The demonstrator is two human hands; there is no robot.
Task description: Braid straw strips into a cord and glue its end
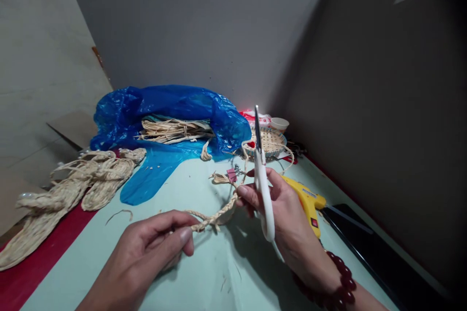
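A tan braided straw cord (221, 212) stretches between my two hands above the table. Thumb and fingers of my left hand (156, 243) pinch its near end. My right hand (282, 204) grips the cord farther along with thumb and fingertips, and also carries white-handled scissors (263, 189) whose blades point up. Just past my right fingertips, a pink binder clip (231, 175) sits by the cord beside a loose tuft of straw (220, 178). A thinner strand runs up from there toward the woven tray. Part of the right fingers is hidden behind the scissors.
A blue plastic bag (175, 95) holding dry straw strands (175, 129) lies at the back. Woven straw slippers (109, 175) with pearl beads are at left. A round woven tray (268, 141), a paper cup (279, 124), a yellow glue gun (308, 199) and a black flat device (368, 248) are at right.
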